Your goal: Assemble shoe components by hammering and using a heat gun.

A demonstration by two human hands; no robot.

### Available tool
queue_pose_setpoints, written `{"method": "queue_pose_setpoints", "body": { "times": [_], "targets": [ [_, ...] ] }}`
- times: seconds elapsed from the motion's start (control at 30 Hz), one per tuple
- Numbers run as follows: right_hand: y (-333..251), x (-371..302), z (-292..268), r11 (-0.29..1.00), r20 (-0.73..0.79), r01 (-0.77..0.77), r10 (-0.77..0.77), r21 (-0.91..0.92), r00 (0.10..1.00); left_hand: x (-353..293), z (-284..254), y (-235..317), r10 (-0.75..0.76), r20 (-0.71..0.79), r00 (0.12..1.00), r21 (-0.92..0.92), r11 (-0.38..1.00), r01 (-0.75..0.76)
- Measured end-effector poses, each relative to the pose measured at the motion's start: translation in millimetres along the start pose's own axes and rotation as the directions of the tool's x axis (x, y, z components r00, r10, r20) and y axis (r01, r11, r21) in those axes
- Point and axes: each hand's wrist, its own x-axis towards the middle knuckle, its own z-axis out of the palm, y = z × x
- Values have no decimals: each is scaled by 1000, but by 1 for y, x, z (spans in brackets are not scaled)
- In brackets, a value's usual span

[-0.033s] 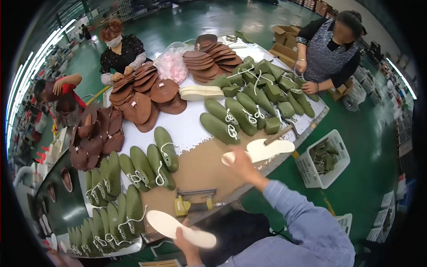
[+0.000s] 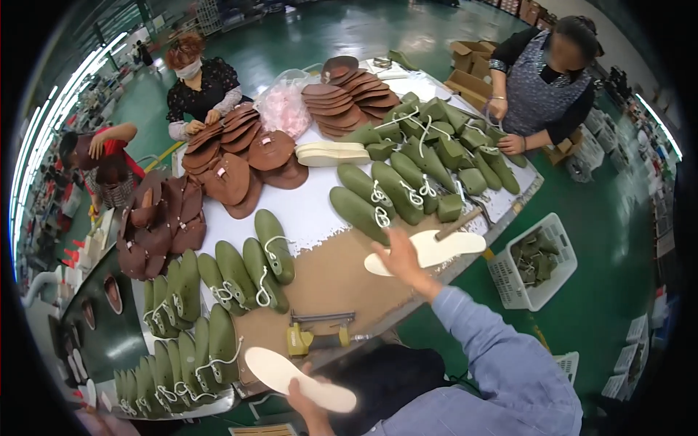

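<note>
My left hand (image 2: 309, 401), low in the view, grips a cream-white insole (image 2: 302, 378) by its edge, just off the table's front edge. My right hand (image 2: 401, 257) reaches across the table with fingers spread, over another white insole (image 2: 451, 245); whether it touches that insole I cannot tell. Close to its fingertips lies a green shoe last (image 2: 358, 212) with a white cord loop. A hammer (image 2: 459, 224) rests by the white insole. Between my hands a yellow staple gun (image 2: 316, 338) lies near the table edge.
Green lasts (image 2: 218, 345) stand in rows at left. Brown leather uppers (image 2: 231, 182) are piled behind them, beside a clear bag (image 2: 283, 105). A white crate (image 2: 534, 287) of green pieces stands on the floor at right. Co-workers stand at the far left and far right.
My right hand has moved slightly up, its fingers now spread apart rather than bunched over the insole. The left hand still holds its insole. The whole view has shifted slightly.
</note>
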Motion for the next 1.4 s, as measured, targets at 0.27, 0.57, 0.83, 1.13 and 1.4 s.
{"method": "queue_pose_setpoints", "body": {
  "times": [0.27,0.57,0.83,1.13,1.4],
  "targets": [
    [44,95,54,989,438,-149,143,-22,888,-46,54,-44,237,-196,952,37,971,-234],
    [44,39,66,313,873,-816,-136,486,468,30,90,-55,291,-293,911,-56,946,-320],
    [-89,-91,-37,611,660,-255,-659,749,360,2,84,-30,350,-131,928,-379,847,-373],
    [-110,-146,-16,646,749,-699,-617,307,-242,-58,18,-51,669,-20,743,-593,591,-547],
    [-149,-146,1,748,748,3,-664,664,4,-77,-11,24,791,-2,612,-90,609,-788]
  ]
}}
